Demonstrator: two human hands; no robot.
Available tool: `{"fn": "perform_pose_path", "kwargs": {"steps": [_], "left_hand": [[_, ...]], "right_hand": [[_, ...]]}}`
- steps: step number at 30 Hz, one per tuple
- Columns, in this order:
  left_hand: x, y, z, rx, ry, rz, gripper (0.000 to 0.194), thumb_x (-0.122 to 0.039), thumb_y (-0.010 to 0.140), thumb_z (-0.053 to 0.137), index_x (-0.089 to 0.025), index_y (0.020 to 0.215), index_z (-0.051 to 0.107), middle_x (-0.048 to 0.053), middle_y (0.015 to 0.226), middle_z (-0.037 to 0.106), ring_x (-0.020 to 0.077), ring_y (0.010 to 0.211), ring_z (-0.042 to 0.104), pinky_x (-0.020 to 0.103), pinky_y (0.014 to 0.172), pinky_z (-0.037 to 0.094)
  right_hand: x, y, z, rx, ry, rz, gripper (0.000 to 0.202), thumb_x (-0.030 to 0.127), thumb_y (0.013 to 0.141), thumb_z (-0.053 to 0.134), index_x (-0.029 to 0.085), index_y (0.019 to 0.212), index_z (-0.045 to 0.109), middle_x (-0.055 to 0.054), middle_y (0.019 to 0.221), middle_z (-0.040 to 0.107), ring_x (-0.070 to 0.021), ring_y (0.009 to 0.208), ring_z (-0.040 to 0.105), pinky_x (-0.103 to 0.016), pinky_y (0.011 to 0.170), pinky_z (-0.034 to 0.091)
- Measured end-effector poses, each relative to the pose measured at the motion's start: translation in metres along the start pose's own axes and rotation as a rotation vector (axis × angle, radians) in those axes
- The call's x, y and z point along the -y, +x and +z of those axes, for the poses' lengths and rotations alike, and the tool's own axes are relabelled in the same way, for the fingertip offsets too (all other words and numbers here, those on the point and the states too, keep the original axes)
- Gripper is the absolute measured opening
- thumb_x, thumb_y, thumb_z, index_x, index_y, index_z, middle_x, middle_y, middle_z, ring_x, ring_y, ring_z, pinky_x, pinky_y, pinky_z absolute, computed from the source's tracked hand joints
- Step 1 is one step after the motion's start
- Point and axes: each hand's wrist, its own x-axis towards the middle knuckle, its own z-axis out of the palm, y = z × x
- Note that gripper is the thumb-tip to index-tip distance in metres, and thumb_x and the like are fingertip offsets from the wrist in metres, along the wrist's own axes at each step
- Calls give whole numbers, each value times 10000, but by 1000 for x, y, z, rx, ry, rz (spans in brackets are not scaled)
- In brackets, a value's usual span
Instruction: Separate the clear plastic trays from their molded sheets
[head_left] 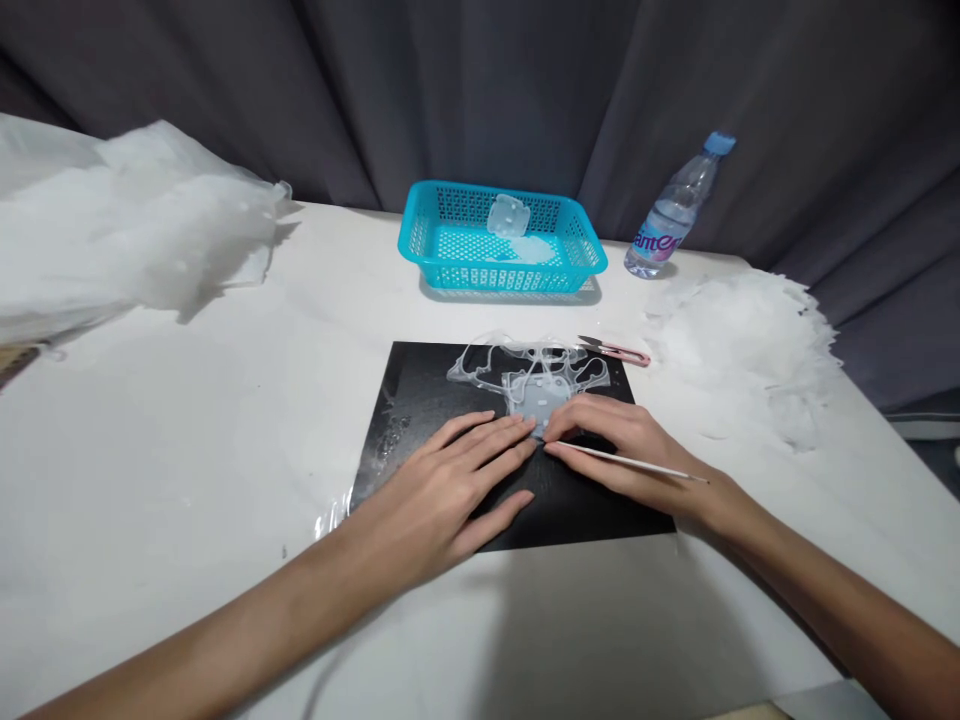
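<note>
My left hand (469, 480) lies flat with its fingers stretched out. Its fingertips rest on the lower left edge of a translucent, squarish plastic piece (538, 397) on a black mat (442, 385). Between the pinched fingers of my right hand (607, 445) is a thin white stick (652, 466); its front end is at the piece's lower edge, mostly hidden by the fingers. Above the piece lie loops of clear, trimmed plastic scrap (480, 372). Thread snips (615, 350) with a pink handle lie across the mat's upper right corner.
A blue plastic basket (499, 275) at the back holds a similar translucent piece (508, 215). Right of it stands a water bottle (664, 225). A pile of white translucent scraps (742, 340) is on the right, and white plastic bags (135, 220) lie at the left.
</note>
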Motion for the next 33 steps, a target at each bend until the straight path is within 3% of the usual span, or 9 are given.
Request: {"fn": "perform_pose_path", "kwargs": {"steps": [11, 16, 19, 25, 33], "left_hand": [[3, 0, 2, 19, -47, -49, 442, -382, 1077, 560, -181, 1469, 604, 100, 1534, 622, 247, 1399, 606, 460, 1260, 386], [4, 2, 0, 9, -63, -46, 410, -377, 1065, 584, -187, 1424, 644, 95, 1508, 645, 236, 1389, 617, 450, 1289, 349], [3, 2, -1, 9, -42, -37, 403, -376, 1071, 573, -194, 1423, 642, 87, 1519, 636, 228, 1398, 609, 447, 1290, 340], [-1, -1, 0, 9, -21, -43, 429, -343, 1067, 574, -204, 1472, 603, 84, 1521, 635, 247, 1409, 598, 462, 1234, 407], [1, -1, 1, 10, 4, -39, 435, -359, 1073, 567, -203, 1479, 596, 89, 1538, 619, 242, 1415, 594, 461, 1237, 393]], "right_hand": [[6, 2, 13, -50, -324, -170, 94, 146, 1059, 517, 168, 1035, 605, -116, 1011, 726, -236, 952, 706, -375, 856, 580], [7, -1, -13, 54, -187, -35, 113, 210, 1071, 533, 211, 1044, 643, -87, 1034, 729, -219, 950, 700, -350, 855, 564], [5, -2, -24, 35, -47, 23, 108, 257, 1070, 568, 234, 1046, 670, -67, 1079, 736, -211, 998, 705, -342, 904, 558], [-1, 0, -14, 71, 29, -6, 115, 270, 1078, 563, 228, 1082, 670, -58, 1119, 728, -196, 1049, 696, -344, 956, 546], [-5, 0, -9, 86, -34, -105, 120, 244, 1088, 544, 210, 1128, 652, -70, 1132, 712, -189, 1101, 679, -344, 992, 542]]}}
